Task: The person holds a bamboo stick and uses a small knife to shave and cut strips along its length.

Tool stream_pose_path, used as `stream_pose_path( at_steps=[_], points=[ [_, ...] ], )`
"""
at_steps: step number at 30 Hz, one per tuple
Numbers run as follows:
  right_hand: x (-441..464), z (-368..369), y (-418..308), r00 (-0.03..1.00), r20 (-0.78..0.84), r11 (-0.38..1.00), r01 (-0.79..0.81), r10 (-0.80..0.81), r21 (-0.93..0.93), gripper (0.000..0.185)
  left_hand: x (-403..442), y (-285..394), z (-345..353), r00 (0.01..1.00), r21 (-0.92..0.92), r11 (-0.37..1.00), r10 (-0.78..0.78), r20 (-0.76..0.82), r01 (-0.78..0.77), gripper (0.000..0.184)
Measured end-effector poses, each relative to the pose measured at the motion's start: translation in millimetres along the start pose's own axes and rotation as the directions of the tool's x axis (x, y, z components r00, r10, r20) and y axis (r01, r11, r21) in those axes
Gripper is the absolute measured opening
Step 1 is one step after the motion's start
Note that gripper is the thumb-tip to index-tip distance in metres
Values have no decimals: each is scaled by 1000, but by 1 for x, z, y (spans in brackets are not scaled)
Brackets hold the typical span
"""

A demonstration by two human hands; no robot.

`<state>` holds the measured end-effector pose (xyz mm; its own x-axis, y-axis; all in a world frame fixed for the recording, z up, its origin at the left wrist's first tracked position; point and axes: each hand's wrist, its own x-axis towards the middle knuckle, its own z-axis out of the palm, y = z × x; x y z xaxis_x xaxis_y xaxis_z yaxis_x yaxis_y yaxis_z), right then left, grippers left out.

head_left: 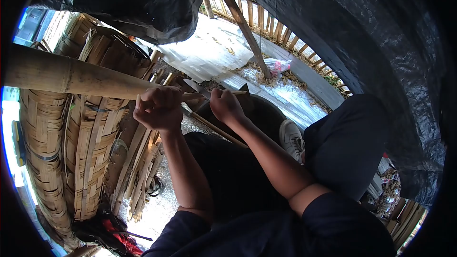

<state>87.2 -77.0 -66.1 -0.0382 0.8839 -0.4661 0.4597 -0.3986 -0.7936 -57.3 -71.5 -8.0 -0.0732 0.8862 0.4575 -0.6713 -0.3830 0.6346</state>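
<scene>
My left hand [159, 107] is closed around a thin pale stick [191, 96], beside the end of a thick bamboo pole [90, 77]. To its right, my right hand [226, 106] is closed on a knife [196, 87], whose blade points up and left between the hands. The knife's handle is hidden in the fist. A pale stick end shows just right of my right hand; whether it belongs to the same stick is unclear. Below and behind the hands is a dark round container [269, 114].
Tall woven bamboo baskets [43, 138] stand at the left, with split bamboo strips [143, 166] beside them. A wooden post [243, 24] leans beyond the hands near a plastic bag [277, 65]. Dark sheeting [362, 28] hangs overhead. My shoe [291, 140] is by the container.
</scene>
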Motion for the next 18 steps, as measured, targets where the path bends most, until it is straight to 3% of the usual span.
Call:
stream_pose_path(
  at_steps=[2,5,7,9,13,15,18],
  points=[
    [-1,9,-5,995,-87,998,37,-42,-57,49,-4,4,-6,972,-35,999,7,-235,-16,50],
    [-12,16,-11,985,-119,980,105,-126,-170,48,-6,8,-13,941,-38,999,10,-339,-24,49],
    [-37,11,-24,979,-48,965,185,-197,-183,41,-7,4,-7,963,-50,998,27,-267,-42,48],
    [-52,3,-34,870,81,761,468,-486,-449,39,-7,-2,1,978,-62,997,29,-207,-43,47],
    [-20,-2,-10,913,-71,867,354,-402,-351,41,-3,-4,9,998,-20,999,36,-50,-37,46],
    [-4,-13,-4,994,-103,971,1,-26,-241,40,-1,-3,7,1000,4,1000,-8,-4,8,46],
    [-24,-23,-22,997,-3,974,73,-75,-215,45,-1,-8,10,997,-11,1000,22,68,-21,47]
  ],
)
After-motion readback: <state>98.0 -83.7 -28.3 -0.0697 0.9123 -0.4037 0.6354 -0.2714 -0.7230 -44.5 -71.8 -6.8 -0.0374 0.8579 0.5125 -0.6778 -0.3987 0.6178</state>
